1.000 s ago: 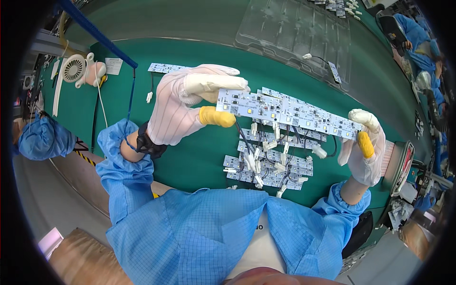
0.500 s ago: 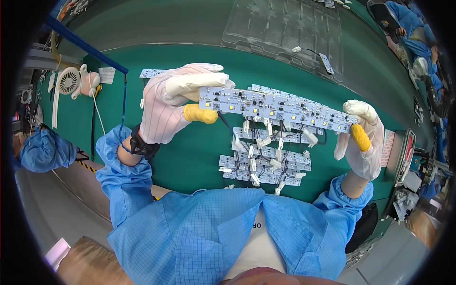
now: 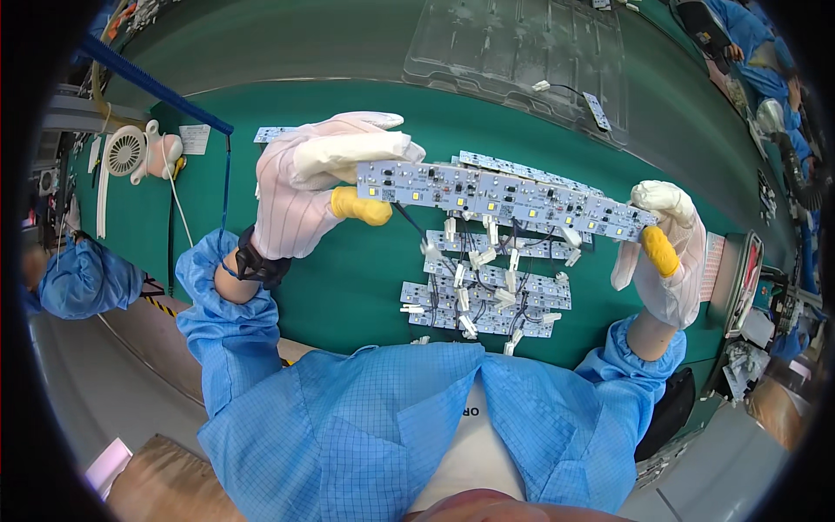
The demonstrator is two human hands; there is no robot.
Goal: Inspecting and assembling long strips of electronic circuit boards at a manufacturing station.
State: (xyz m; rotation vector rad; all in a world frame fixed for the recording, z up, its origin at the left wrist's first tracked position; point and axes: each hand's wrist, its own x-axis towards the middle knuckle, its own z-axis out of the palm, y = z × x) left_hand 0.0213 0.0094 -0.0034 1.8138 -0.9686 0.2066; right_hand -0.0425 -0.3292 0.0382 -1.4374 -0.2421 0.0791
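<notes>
A long white LED circuit board (image 3: 504, 202) is held up between my two gloved hands, its component side showing. My left hand (image 3: 323, 174) grips its left end, with the yellow-covered thumb below and the fingers along the top. The right end sits between the thumb and fingers of my right hand (image 3: 663, 248), whose thumb is also covered in yellow. A dark wire hangs behind the held board near its left end. Under and behind it, several similar LED boards (image 3: 483, 322) lie in rows on the green mat (image 3: 348, 300), with black wires and white connectors on top.
Beyond the mat's far edge stands a clear plastic tray (image 3: 517, 43), with a small wired board (image 3: 597, 111) by its right side. Another board (image 3: 274, 134) lies behind my left hand. A small fan (image 3: 130, 150) and a blue coiled cord (image 3: 156, 83) are on the left.
Both hands still hold the board. My left hand and the board's left end have shifted slightly left; my right hand has hardly moved.
</notes>
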